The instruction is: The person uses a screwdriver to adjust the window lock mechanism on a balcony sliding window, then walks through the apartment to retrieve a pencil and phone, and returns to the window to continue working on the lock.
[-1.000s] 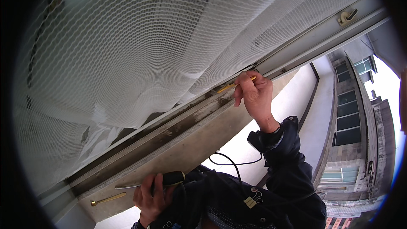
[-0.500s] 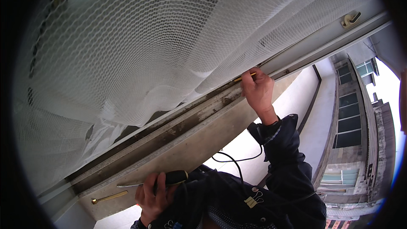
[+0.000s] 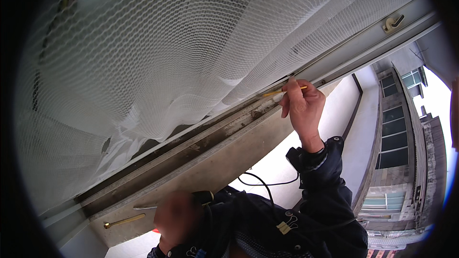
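Along a dirty window-frame channel (image 3: 201, 144), my right hand (image 3: 305, 110) pinches a thin yellow stick (image 3: 273, 93) between thumb and fingers. Its left end points at the channel below the mesh curtain; its exact kind does not show. At lower left, my left hand (image 3: 177, 220) is smeared by motion over a screwdriver. The metal shaft (image 3: 144, 207) sticks out to the left of this hand and the black handle (image 3: 204, 196) to the right. Whether the fingers grip it cannot be made out. A brass-coloured rod with a rounded end (image 3: 125, 220) lies on the ledge nearby.
White mesh curtain (image 3: 181, 62) hangs in folds over the channel's far side. A window latch (image 3: 393, 23) sits on the frame at upper right. Black cable (image 3: 262, 177) loops beside my jacket, where a binder clip (image 3: 286, 225) hangs. Buildings (image 3: 394, 134) stand outside, right.
My right hand has moved slightly right and down, away from the channel, showing more of the yellow stick. My left hand has blurred, while the screwdriver stays almost in place.
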The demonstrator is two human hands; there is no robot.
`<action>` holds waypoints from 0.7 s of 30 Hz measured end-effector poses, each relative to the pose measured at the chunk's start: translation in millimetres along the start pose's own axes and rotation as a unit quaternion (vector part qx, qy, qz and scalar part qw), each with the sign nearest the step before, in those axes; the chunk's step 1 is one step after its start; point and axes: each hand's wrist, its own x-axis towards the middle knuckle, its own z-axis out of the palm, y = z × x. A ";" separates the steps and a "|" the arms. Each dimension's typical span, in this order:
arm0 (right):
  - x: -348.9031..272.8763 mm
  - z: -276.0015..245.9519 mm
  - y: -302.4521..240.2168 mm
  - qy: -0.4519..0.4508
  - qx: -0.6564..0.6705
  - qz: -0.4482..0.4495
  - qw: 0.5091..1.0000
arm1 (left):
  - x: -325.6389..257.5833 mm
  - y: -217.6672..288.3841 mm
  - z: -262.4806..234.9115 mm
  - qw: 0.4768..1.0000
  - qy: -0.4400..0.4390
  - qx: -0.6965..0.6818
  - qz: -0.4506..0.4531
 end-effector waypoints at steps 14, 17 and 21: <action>-37.2 46.6 5.9 -0.113 0.085 -0.053 0.989 | -10.4 -15.9 4.5 0.997 0.019 0.005 0.081; -4.7 -5.4 6.5 0.003 -0.022 -0.041 0.999 | -13.9 -10.7 4.5 0.999 -0.018 0.000 0.035; 40.0 -38.4 51.9 0.082 -0.242 -0.147 0.956 | -12.9 -7.3 5.0 0.998 -0.056 0.035 0.014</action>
